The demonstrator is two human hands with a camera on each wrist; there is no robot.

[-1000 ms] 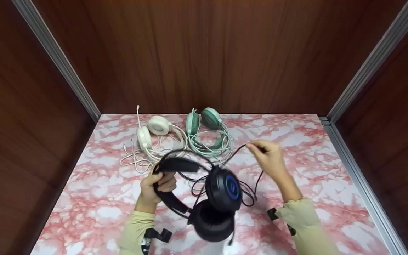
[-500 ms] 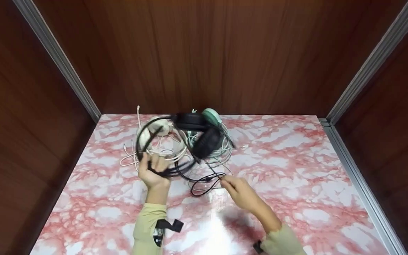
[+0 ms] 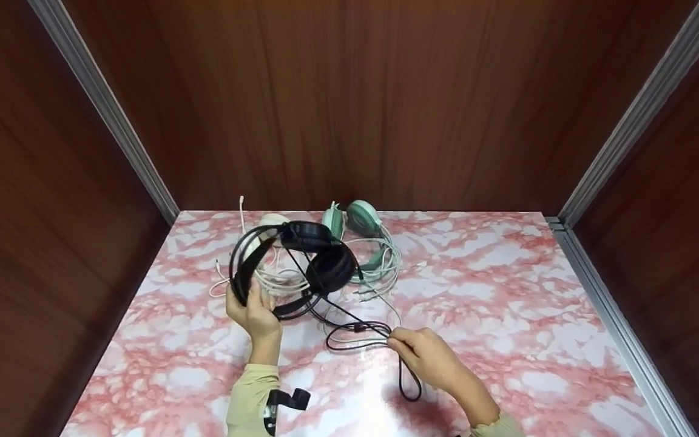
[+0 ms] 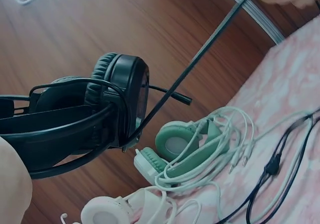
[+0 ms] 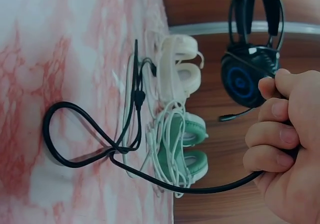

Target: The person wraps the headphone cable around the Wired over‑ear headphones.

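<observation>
My left hand (image 3: 255, 315) grips the headband of a black headset (image 3: 331, 269), which is held above the table with its ear cups toward the back. In the right wrist view, a blue ring marks one ear cup (image 5: 240, 81) and a short microphone boom (image 5: 232, 118) sticks out below it. My right hand (image 3: 431, 358) holds the headset's black cable (image 5: 200, 189) in curled fingers, nearer the front. A stretch of cable runs taut from the headset to this hand, as the left wrist view shows. Looser loops of it lie on the table below.
Behind the black headset lies a white headset (image 5: 170, 73), partly covered in the head view. Beside it a green headset (image 3: 363, 218) rests under its pale coiled cable (image 3: 386, 279). A pale strand lies among the black loops. Brown wooden panels (image 3: 349, 109) enclose the red-and-white marbled table (image 3: 507, 291).
The left hand has turned the black headset and moved it toward the back left. My right hand, with the cable, has come down toward the front and left. The view has tilted slightly.
</observation>
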